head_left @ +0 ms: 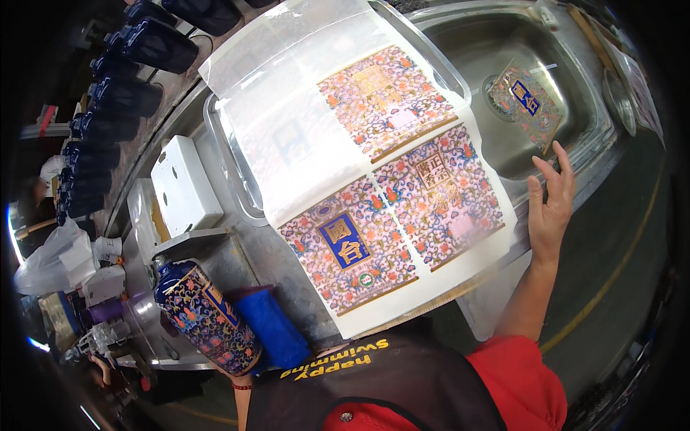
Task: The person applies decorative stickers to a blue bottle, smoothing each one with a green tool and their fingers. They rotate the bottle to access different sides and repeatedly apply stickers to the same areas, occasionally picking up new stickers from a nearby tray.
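Note:
At the lower left, my left hand (242, 378) is at the base of a dark blue bottle (208, 316) covered in a colourful floral pattern. The bottle leans with its neck toward the upper left and hides most of the fingers. My right hand (552, 201) reaches over the near edge of the steel sink (460, 36), fingers apart and nothing in them. Just beyond its fingertips, a floral decal (528, 104) with a blue and gold panel lies in the basin beside the drain. Whether the fingertips touch it I cannot tell.
A large decal sheet (345, 325) lies across a clear plastic tray (251, 208) in the middle. Blue cloths (277, 327) sit beside the bottle, with a white block (185, 188) behind. Several dark blue bottles (162, 44) line the ledge at far left.

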Motion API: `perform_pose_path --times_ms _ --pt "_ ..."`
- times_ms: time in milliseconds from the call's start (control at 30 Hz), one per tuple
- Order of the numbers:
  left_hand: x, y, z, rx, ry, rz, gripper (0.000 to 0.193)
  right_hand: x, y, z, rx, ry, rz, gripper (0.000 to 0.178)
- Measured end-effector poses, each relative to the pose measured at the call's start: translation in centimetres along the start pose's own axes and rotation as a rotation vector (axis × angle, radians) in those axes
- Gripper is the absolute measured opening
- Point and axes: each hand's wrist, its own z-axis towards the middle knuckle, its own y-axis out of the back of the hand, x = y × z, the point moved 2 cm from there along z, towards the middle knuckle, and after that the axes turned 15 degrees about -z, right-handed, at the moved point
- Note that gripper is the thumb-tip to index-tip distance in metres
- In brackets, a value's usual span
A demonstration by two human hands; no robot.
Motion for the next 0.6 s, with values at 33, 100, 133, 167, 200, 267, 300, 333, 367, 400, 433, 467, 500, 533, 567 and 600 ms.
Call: perform_pose_path --times_ms 33,100,133,167,200,267,300,333,367,400,433,467,500,533,567,600 --pt "0.1 -0.2 0.1 0.006 -0.009 0.004 0.049 0.1 0.1 0.0 0.001 0.005 -0.003 0.024" --pt "0.1 -0.4 0.4 0.012 -0.023 0.022 0.048 0.2 0.2 0.1 0.006 0.0 0.001 0.024" --pt "0.1 -0.5 0.4 0.016 -0.034 0.026 0.048 0.3 0.3 0.2 0.007 -0.009 0.011 0.024" --pt "0.2 -0.7 0.5 0.019 -0.041 0.032 0.048 0.4 0.4 0.3 0.01 -0.019 0.018 0.024" --pt "0.3 -0.7 0.5 0.021 -0.045 0.036 0.048 0.5 0.4 0.3 0.004 -0.018 0.019 0.025" --pt "0.5 -0.8 0.5 0.024 -0.054 0.044 0.048 0.7 0.5 0.5 0.001 -0.024 0.024 0.025" --pt "0.5 -0.8 0.5 0.023 -0.058 0.054 0.047 0.7 0.6 0.5 -0.003 -0.026 0.042 0.025" --pt "0.4 -1.0 0.5 0.027 -0.067 0.063 0.047 0.6 0.6 0.4 0.038 -0.057 0.081 0.023" --pt "0.2 -1.1 0.5 0.033 -0.078 0.074 0.047 0.6 0.6 0.3 0.03 -0.044 0.065 0.023" --pt "-0.1 -1.3 0.6 0.04 -0.092 0.088 0.047 0.5 0.6 0.2 0.021 -0.033 0.058 0.023" --pt "-0.6 -1.6 0.8 0.053 -0.106 0.107 0.047 0.3 0.5 0.1 0.035 -0.034 0.048 0.023" --pt "-1.1 -2.1 0.9 0.065 -0.127 0.125 0.047 0.0 0.4 -0.1 0.012 -0.039 0.03 0.023" --pt "-1.7 -2.7 1.1 0.083 -0.149 0.151 0.047 -0.3 0.3 -0.2 0.016 -0.051 0.015 0.023" --pt "-2.4 -3.3 1.1 0.105 -0.186 0.186 0.047 -0.5 -0.1 -0.4 0.035 -0.033 0.012 0.023" --pt "-3.1 -4.0 1.1 0.122 -0.193 0.145 0.047 -0.8 -0.3 -0.5 0.026 -0.02 0.027 0.024" --pt "-4.1 -4.4 0.8 0.12 -0.267 0.263 0.046 -1.3 -0.6 -0.5 0.025 0.001 0.013 0.023"
